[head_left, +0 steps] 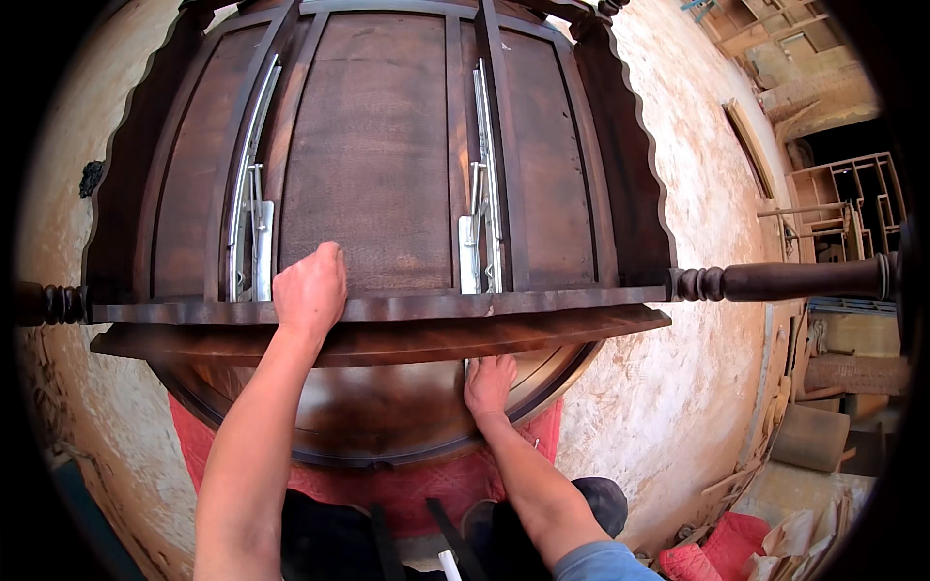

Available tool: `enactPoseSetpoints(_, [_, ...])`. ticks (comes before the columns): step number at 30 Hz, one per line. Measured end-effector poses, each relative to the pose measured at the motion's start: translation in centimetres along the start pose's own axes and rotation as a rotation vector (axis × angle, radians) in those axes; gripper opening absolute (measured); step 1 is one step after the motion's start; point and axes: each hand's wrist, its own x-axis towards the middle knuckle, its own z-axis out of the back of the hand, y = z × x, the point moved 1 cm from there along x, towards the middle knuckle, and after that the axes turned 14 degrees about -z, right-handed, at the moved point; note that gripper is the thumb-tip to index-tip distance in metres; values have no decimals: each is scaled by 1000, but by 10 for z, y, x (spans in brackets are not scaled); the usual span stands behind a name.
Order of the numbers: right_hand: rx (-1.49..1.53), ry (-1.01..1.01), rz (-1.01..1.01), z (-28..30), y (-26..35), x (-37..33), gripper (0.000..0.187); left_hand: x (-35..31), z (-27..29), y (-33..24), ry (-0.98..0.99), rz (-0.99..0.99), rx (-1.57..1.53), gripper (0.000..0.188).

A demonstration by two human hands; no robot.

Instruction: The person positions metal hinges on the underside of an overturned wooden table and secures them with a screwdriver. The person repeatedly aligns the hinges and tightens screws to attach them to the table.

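A dark wooden table [378,145] lies with its framed, panelled underside up in front of me. My left hand [310,290] is closed over the wavy near rail [407,308], its fingers curled over the far side. Lower and to the right, my right hand [491,385] is closed close under a curved wooden board [387,341]; its fingertips are partly hidden there, and a bit of metal shows beside them. Two metal folding brackets run along the inner bars, the left bracket [254,208] just past my left hand and the right bracket [480,208] farther right.
A round polished wooden top [378,397] rests below on a red cloth [387,489]. A turned leg [804,281] sticks out sideways at right, another leg [44,305] at left. Beyond the pale, dusty floor [678,416], wooden frames [852,203] and scraps lie at right.
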Motion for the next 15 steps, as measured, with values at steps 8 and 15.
enactPoseSetpoints(8, [-11,21,4,-5,-2,1,33,-1,-2,0,-19,-14,-8,18])
enactPoseSetpoints(15, [-52,20,-11,0,0,-1,32,2,1,-2,0,6,7,20])
